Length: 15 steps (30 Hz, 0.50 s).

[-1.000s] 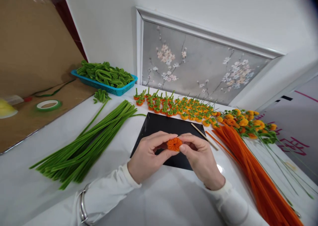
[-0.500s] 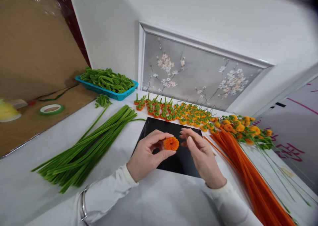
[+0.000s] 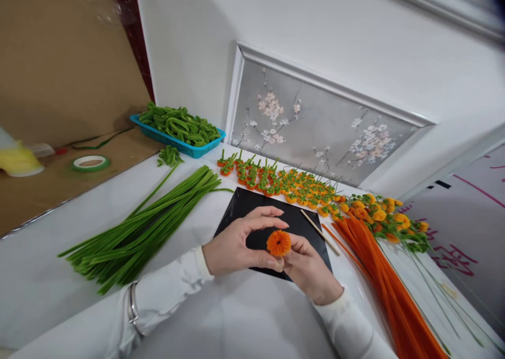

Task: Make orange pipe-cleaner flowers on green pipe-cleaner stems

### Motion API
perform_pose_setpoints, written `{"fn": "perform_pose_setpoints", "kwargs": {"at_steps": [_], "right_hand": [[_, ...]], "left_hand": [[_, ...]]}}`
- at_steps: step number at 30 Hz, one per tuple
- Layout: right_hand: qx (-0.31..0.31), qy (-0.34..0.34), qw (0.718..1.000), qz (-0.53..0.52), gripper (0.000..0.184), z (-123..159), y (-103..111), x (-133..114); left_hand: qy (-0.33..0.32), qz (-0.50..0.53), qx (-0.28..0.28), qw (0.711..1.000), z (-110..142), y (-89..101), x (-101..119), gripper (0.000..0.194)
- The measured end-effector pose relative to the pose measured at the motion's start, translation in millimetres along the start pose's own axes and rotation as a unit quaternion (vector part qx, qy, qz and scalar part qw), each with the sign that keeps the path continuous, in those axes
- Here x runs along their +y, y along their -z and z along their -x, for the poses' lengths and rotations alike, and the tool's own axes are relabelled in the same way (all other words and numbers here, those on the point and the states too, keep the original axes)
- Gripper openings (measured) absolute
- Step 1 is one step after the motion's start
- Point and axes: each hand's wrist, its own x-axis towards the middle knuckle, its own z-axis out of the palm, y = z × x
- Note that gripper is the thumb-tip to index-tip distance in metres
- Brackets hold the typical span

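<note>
A small round orange chenille flower (image 3: 279, 243) with a dark hole in its middle sits between my hands. My right hand (image 3: 310, 269) grips it from the right and below, with fingertips partly hidden behind it. My left hand (image 3: 240, 240) has its fingers raised and spread from the thumb, which lies along the flower's lower edge; whether the thumb touches it I cannot tell. Both hands hover over a black mat (image 3: 256, 206). A thin wooden stick (image 3: 319, 232) lies across the mat's right edge.
Green chenille stems (image 3: 153, 227) lie at left, orange stems (image 3: 386, 275) at right. Behind the mat stand rows of small orange and yellow flowers (image 3: 276, 180). A blue basket (image 3: 199, 150) holds green loops. Green tape (image 3: 90, 163) and a flower bunch (image 3: 381, 214) flank the work area.
The flower has passed from my left hand to my right. My left fingers have opened away from it. The wooden stick now shows on the mat's right edge.
</note>
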Motion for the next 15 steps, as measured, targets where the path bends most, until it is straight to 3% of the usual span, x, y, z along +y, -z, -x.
{"fn": "perform_pose_setpoints", "kwargs": {"at_steps": [5,11,15], "right_hand": [[-0.038,-0.044,0.998,-0.013,0.016,3.1,2.8,1.5],[-0.031,-0.069,0.996,-0.037,0.011,1.2,2.5,3.9],[-0.053,-0.067,0.994,-0.067,0.016,-0.3,-1.5,0.9]], "left_hand": [[-0.004,0.015,-0.059,0.998,-1.7,4.2,4.3,0.042],[-0.009,0.0,-0.016,1.0,-1.7,-2.4,7.1,0.031],[-0.025,-0.01,-0.012,1.0,-0.7,-3.6,3.7,0.05]]}}
